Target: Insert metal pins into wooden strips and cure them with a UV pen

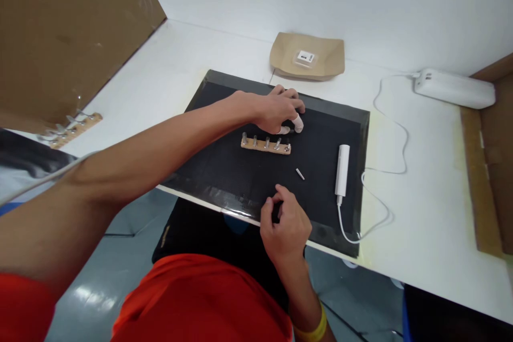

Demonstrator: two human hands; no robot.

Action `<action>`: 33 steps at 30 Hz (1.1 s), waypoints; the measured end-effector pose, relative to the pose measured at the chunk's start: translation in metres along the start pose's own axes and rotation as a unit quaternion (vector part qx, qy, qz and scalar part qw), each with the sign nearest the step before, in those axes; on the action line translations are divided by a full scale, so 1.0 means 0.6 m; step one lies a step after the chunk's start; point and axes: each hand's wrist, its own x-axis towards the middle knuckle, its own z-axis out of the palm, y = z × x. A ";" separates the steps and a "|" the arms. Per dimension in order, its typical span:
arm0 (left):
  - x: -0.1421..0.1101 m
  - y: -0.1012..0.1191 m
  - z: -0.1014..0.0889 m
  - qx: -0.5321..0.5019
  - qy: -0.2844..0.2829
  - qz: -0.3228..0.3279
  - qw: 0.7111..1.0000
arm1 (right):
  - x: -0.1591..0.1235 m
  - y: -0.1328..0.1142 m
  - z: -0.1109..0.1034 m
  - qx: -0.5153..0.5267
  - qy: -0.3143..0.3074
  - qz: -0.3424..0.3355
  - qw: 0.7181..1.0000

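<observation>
The wooden strip (261, 145) with five shiny little pegs (267, 142) lay on the black mat (320, 133). On a clock laid on the table, twelve was away from the person and six was at the lap.

Nearest was the right hand (286, 222), at the mat's near edge. Its fingers were loosely bent, with a gap by the thumb and nothing to be seen in it. Just past it, between twelve and one o'clock, lay a small silver pin (300, 173), pointing from eleven to five. The right hand was nearer to this pin than the left was. A white stick (342, 171) with a cord lay between one and two o'clock from the right hand, its long way nearly twelve to six.

The strip was farther off, between eleven and twelve from the right hand. It ran almost nine to three, with the three end a bit closer to the person.

The left hand (276, 110) was nearer to the strip, just past it. Its thumb and pointing finger wore white covers (298, 123). The tips were close together by a small dark bit, but I could not tell if they pinched it. From those tips, the strip's three end was at six o'clock.

Farthest, at twelve, was a brown paper tray (332, 54) holding a clear little box (305, 58).
</observation>
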 end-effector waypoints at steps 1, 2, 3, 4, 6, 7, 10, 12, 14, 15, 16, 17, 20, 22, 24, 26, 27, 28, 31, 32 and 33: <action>0.001 0.002 -0.001 0.010 -0.002 0.001 1.000 | 0.000 0.000 0.000 -0.001 0.000 0.001 1.000; 0.003 0.003 -0.001 0.019 -0.003 0.003 1.000 | 0.000 0.001 0.000 -0.002 0.002 0.000 1.000; 0.004 0.005 -0.002 0.024 -0.005 0.006 1.000 | 0.000 0.001 0.001 -0.004 0.003 -0.001 1.000; 0.005 0.006 -0.002 0.025 -0.005 0.009 1.000 | 0.000 0.001 0.001 -0.007 0.003 -0.002 1.000; 0.006 0.008 -0.001 0.017 0.000 0.013 1.000 | 0.001 0.001 0.001 -0.013 0.002 -0.003 1.000; 0.006 0.008 -0.001 0.011 0.002 0.014 1.000 | 0.001 0.001 0.001 -0.016 0.002 -0.002 1.000; 0.005 0.004 -0.001 -0.001 0.006 0.018 1.000 | 0.002 0.000 0.001 -0.019 -0.001 0.003 1.000; 0.003 -0.002 0.000 -0.007 0.005 0.021 1.000 | 0.002 -0.001 0.001 -0.017 -0.006 0.008 1.000; -0.002 -0.008 0.002 -0.025 0.009 0.018 0.999 | 0.002 -0.001 0.000 -0.018 -0.008 0.011 1.000; -0.005 -0.011 0.004 -0.035 0.013 0.016 0.999 | 0.002 -0.002 0.000 -0.021 -0.008 0.011 1.000; -0.008 -0.014 0.006 -0.045 0.016 0.014 0.999 | 0.003 -0.002 0.000 -0.024 -0.009 0.009 1.000; -0.011 -0.017 0.008 -0.053 0.019 0.012 0.998 | 0.004 -0.002 0.000 -0.027 -0.012 0.007 1.000; -0.025 -0.021 0.012 -0.069 0.023 0.005 0.997 | 0.008 -0.004 -0.003 -0.029 -0.023 0.001 0.999; -0.036 -0.022 0.012 -0.082 0.025 -0.006 0.996 | 0.011 -0.004 -0.005 -0.026 -0.031 0.002 0.999; -0.048 -0.022 0.009 -0.103 0.031 -0.018 0.994 | 0.012 -0.004 -0.007 -0.025 -0.034 0.007 0.999; -0.057 -0.020 0.006 -0.127 0.047 -0.032 0.990 | 0.012 -0.004 -0.007 -0.026 -0.034 0.015 0.999; -0.060 -0.018 0.006 -0.137 0.055 -0.041 0.988 | 0.012 -0.004 -0.006 -0.025 -0.034 0.017 0.999; -0.062 -0.015 0.006 -0.142 0.062 -0.051 0.987 | 0.011 -0.004 -0.006 -0.023 -0.034 0.019 0.999; -0.065 -0.003 0.009 -0.130 0.079 -0.088 0.984 | 0.007 -0.002 -0.003 -0.014 -0.026 0.011 1.000; -0.069 0.001 0.009 -0.121 0.090 -0.102 0.983 | 0.006 -0.002 -0.002 -0.012 -0.021 0.010 1.000; -0.075 0.004 0.010 -0.111 0.106 -0.116 0.981 | 0.005 -0.001 -0.001 -0.010 -0.015 0.012 1.000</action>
